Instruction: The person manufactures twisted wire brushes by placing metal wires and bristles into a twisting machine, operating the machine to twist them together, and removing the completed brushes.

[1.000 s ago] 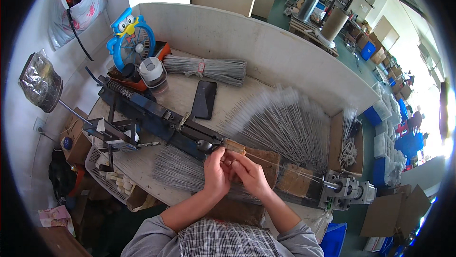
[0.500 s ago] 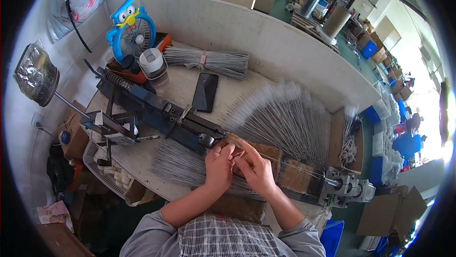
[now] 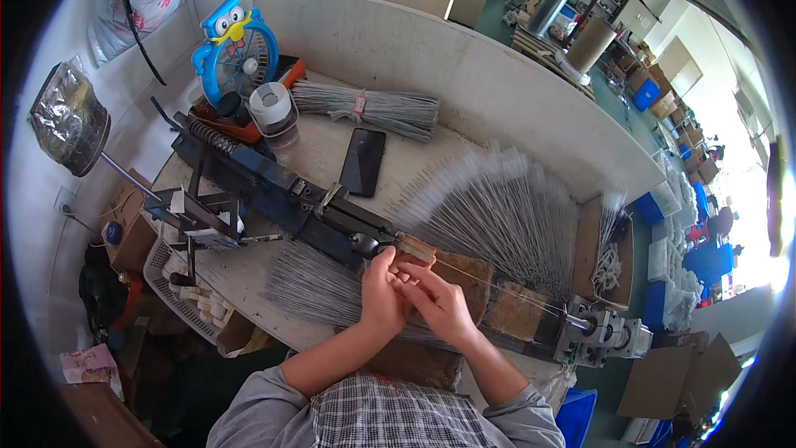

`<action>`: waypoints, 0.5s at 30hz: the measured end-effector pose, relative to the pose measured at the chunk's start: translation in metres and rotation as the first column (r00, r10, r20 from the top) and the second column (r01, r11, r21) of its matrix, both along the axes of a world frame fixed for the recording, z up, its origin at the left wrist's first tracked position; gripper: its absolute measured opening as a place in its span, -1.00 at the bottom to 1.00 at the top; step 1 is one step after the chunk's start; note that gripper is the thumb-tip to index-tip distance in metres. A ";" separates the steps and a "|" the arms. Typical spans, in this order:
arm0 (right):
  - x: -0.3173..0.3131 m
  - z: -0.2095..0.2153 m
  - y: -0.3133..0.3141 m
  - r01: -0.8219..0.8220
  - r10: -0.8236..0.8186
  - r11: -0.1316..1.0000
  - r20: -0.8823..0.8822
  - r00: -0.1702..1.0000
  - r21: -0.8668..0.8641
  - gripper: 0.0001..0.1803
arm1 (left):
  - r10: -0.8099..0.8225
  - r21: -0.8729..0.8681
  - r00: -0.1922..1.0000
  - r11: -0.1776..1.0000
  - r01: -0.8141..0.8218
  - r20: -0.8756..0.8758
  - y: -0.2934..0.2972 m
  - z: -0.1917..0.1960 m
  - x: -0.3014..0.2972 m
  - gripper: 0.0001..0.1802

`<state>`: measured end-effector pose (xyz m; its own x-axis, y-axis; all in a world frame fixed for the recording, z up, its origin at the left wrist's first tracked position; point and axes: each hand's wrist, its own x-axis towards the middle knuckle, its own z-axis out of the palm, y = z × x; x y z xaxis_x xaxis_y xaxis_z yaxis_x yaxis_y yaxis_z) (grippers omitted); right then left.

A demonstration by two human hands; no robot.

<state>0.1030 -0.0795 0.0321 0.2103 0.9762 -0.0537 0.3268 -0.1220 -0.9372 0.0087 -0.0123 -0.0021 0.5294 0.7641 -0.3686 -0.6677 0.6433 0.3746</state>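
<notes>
My left hand (image 3: 383, 292) and my right hand (image 3: 444, 309) meet over the near side of a long dark bench machine (image 3: 269, 183). Their fingers are closed and pressed together; whatever lies between them is hidden. Just above the left fingertips is a black round knob (image 3: 362, 244). A tan block (image 3: 416, 249) on the machine sits just beyond the right fingers. From it, thin metal wire (image 3: 522, 292) runs right to a metal chuck (image 3: 582, 324). Loose grey wires (image 3: 315, 286) spread out left of my left wrist.
Wire brushes with white bristles (image 3: 497, 208) fan out behind the machine. A black phone (image 3: 363, 162), a tied wire bundle (image 3: 369, 108), a lidded tub (image 3: 272, 108) and a blue fan (image 3: 236, 50) stand farther back. A basket of white pieces (image 3: 195, 303) sits at the left.
My right hand has drawn back from the tan block, its fingers coming down against my left hand's. More of the block now shows. The whole view has shifted slightly.
</notes>
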 end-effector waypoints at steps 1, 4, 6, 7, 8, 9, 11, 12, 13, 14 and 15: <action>-0.001 -0.003 0.002 -0.019 0.017 1.000 -0.121 0.993 -0.013 -0.57 | -0.075 -0.008 0.997 0.997 0.075 -0.024 0.002 -0.010 -0.006 -0.63; 0.001 0.002 0.006 0.034 -0.048 0.998 -0.268 0.962 -0.057 -0.61 | -0.223 0.064 0.939 0.975 0.214 0.260 0.011 -0.050 -0.016 -0.63; 0.001 0.005 0.004 0.063 -0.069 0.998 -0.237 0.969 -0.031 -0.63 | -0.284 0.153 0.799 0.959 0.239 0.530 0.013 -0.035 -0.011 -0.63; 0.005 0.009 -0.003 0.046 -0.044 0.999 -0.084 0.995 0.022 -0.66 | -0.136 0.082 0.958 0.989 0.119 0.252 0.006 -0.009 -0.001 -0.61; 0.010 0.015 -0.009 0.030 -0.035 0.997 0.073 0.997 0.072 -0.68 | 0.014 0.052 0.998 0.999 -0.011 -0.058 0.003 0.011 0.006 -0.59; 0.015 0.024 -0.011 0.027 -0.032 0.997 0.072 0.997 0.075 -0.68 | 0.017 0.055 0.998 0.998 -0.014 -0.058 0.003 0.013 0.004 -0.59; 0.024 0.043 -0.010 -0.066 -0.256 0.907 0.668 0.699 0.417 -0.69 | -0.002 0.085 0.995 0.996 0.010 -0.101 0.001 0.014 -0.001 -0.53; 0.023 0.050 -0.007 0.024 -0.333 0.905 0.671 0.662 0.425 -0.72 | -0.008 0.117 0.990 0.993 0.025 -0.138 -0.001 0.019 -0.004 -0.44; 0.026 0.047 -0.008 0.032 -0.342 0.902 0.668 0.661 0.431 -0.72 | -0.014 0.123 0.990 0.992 0.032 -0.140 -0.001 0.016 -0.006 -0.44; 0.033 0.043 -0.010 0.000 -0.293 0.925 0.715 0.635 0.379 -0.75 | -0.021 0.128 0.990 0.991 0.039 -0.140 -0.001 0.013 -0.008 -0.40; 0.037 0.039 -0.012 -0.028 -0.241 0.945 0.756 0.609 0.325 -0.79 | -0.027 0.133 0.989 0.990 0.046 -0.143 0.000 0.012 -0.009 -0.35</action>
<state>0.1402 -0.0914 0.0706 0.1428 0.8838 0.4456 0.9455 0.0114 -0.3256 -0.0004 -0.0127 0.0097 0.5081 0.7931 -0.3358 -0.5795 0.6032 0.5480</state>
